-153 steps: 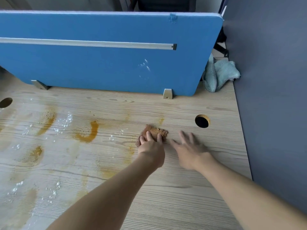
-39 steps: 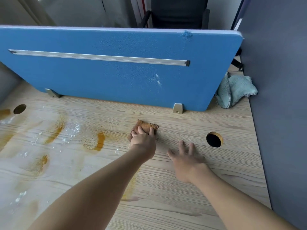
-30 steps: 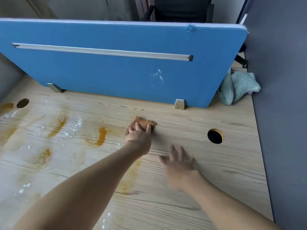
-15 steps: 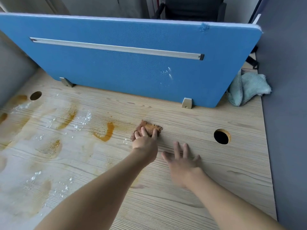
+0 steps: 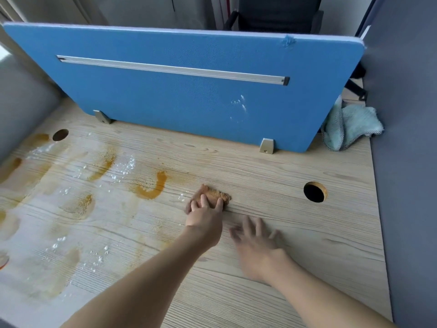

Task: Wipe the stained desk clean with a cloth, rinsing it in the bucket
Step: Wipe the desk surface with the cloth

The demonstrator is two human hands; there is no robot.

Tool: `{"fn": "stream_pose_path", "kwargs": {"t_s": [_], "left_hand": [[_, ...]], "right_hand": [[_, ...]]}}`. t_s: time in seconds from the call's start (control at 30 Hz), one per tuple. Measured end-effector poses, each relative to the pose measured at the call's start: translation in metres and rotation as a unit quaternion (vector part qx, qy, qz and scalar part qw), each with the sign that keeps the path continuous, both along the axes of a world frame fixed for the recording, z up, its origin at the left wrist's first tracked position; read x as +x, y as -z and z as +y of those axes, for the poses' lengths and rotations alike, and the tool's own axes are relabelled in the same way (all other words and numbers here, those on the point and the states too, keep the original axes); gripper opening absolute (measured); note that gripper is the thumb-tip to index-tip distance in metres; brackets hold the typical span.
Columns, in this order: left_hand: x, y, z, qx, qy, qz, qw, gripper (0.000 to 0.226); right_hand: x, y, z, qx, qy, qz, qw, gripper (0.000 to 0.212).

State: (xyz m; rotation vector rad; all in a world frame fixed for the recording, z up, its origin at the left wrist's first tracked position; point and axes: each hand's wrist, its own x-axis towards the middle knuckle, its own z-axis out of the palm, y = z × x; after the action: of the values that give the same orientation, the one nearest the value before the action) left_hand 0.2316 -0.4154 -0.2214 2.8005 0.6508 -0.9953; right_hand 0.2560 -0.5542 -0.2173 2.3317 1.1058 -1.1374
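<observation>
Wood-grain desk fills the view, closed off at twelve o'clock by a blue divider panel and at three o'clock by a grey partition. Orange-brown stains and white flecks spread from the middle out toward nine o'clock, while the stretch toward three o'clock, around the round cable hole, looks clean. A pale teal cloth lies bunched at two o'clock, beside the divider's end. No bucket is in sight.

Near the centre, the left hand presses a small brown cloth flat on the wood, fingers curled over its near edge. The cloth sits just to the three o'clock side of the hook-shaped stain. The right hand is spread wide with nothing in it, low over the bare wood at about five o'clock from the cloth; it is blurred, so I cannot tell if it touches.

To do this stroke well, I would keep the palm's weight over the cloth and draw it toward nine o'clock through the hook-shaped stain in overlapping passes along the grain, working from clean wood into dirty. The cloth already looks saturated with the stain colour, so it probably needs rinsing soon, or it will smear more than it lifts. The free hand could brace on the dry side.
</observation>
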Motion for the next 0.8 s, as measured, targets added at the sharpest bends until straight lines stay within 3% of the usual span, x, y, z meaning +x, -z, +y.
{"fn": "stream_pose_path", "kwargs": {"t_s": [0.57,0.8], "left_hand": [[-0.073,-0.002,-0.025,-0.045,0.007,0.010,0.999,0.084],[-0.058,-0.002,-0.002,-0.056,-0.056,-0.018,0.997,0.084]], "right_hand": [[-0.027,-0.003,-0.002,-0.029,0.011,-0.013,0.999,0.090],[-0.027,-0.003,-0.001,-0.036,0.002,-0.015,0.999,0.092]]}}
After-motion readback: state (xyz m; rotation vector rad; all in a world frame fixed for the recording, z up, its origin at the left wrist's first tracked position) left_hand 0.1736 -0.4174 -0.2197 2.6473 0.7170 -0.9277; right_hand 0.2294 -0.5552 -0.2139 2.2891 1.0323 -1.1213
